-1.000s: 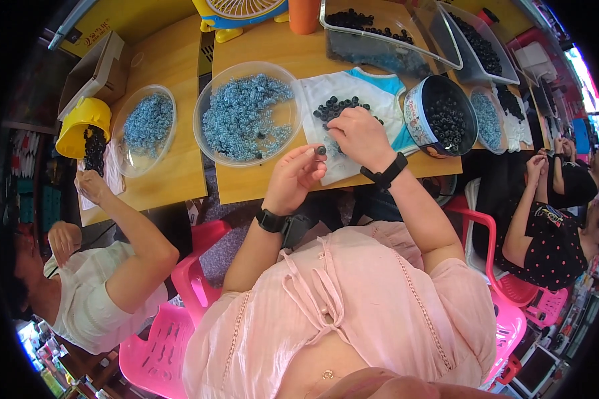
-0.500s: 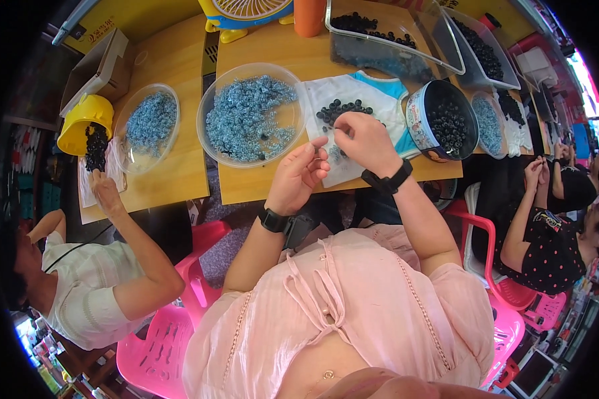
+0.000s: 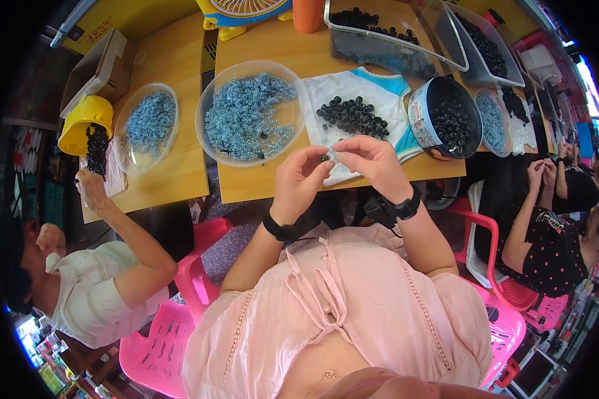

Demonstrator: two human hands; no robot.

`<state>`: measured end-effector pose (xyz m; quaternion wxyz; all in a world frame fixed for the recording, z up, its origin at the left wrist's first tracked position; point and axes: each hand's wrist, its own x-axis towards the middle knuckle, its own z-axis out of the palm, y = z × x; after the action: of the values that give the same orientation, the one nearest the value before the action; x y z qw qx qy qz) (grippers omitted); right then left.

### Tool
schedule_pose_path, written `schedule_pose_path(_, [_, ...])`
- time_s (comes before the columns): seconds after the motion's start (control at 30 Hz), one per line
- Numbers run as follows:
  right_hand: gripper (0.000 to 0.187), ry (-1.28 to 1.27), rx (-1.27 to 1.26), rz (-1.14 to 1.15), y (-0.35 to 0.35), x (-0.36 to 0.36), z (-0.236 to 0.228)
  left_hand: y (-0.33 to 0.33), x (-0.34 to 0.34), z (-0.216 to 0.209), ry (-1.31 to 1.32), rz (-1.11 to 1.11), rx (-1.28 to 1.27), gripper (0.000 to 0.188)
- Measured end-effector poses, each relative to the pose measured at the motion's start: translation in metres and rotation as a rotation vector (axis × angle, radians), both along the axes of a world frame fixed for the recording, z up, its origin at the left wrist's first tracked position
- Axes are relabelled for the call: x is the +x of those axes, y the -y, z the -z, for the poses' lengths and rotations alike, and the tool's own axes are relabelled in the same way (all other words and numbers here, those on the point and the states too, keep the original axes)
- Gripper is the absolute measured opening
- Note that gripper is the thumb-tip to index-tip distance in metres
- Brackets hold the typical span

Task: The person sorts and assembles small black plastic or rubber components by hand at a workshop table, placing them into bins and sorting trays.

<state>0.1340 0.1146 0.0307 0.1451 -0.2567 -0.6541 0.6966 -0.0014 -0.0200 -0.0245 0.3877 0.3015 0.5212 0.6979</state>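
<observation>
My left hand (image 3: 295, 181) pinches a small round black piece (image 3: 324, 157) between thumb and fingertips. Opposite it, my right hand (image 3: 378, 167) has thumb and forefinger closed on a small clear bluish piece (image 3: 333, 152); the fingertips of both hands nearly meet. Just beyond them, a pile of small black round pieces (image 3: 354, 117) lies on a white cloth with blue edging (image 3: 397, 85). To the left stands a round clear tub (image 3: 202, 136) holding many clear blue pieces (image 3: 246, 113). Right of the cloth is a round tin (image 3: 419, 120) of black pieces.
Clear bins (image 3: 396, 61) of black pieces stand at the back right. An orange cylinder (image 3: 307, 16) and a blue-yellow fan (image 3: 246, 12) are at the back. On the left, a co-worker's hand (image 3: 92, 189) is near a yellow bucket (image 3: 86, 124); other people sit on the right.
My right hand has drawn back from the black pile toward my left hand, uncovering the pile. Both hands now meet at the table's front edge, with a black piece visible in the left.
</observation>
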Motion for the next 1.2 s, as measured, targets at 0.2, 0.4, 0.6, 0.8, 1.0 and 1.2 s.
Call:
schedule_pose_path(0.2, [0.019,-0.036,-0.021,0.001,0.005,-0.001,0.005,-0.002,-0.004,-0.013,-0.52,-0.018,-0.045,0.022])
schedule_pose_path(0.4, [0.018,-0.08,-0.027,0.038,0.005,0.003,0.015,0.0,0.001,-0.011,-0.253,-0.038,-0.036,0.029])
schedule_pose_path(0.6, [0.017,-0.129,-0.062,0.056,0.006,0.006,0.015,0.002,-0.006,-0.004,-0.357,0.027,0.061,0.025])
schedule_pose_path(0.8, [0.016,-0.161,0.036,0.066,0.009,0.006,0.007,0.004,-0.003,-0.012,-0.186,0.035,0.055,0.026])
schedule_pose_path(1.0, [0.018,-0.195,0.394,0.032,0.008,0.004,0.0,0.007,-0.008,-0.012,-0.202,0.089,0.105,0.027])
schedule_pose_path(1.2, [0.019,-0.252,0.696,0.027,0.009,0.004,-0.006,0.008,-0.01,-0.017,-0.063,0.153,0.091,0.027])
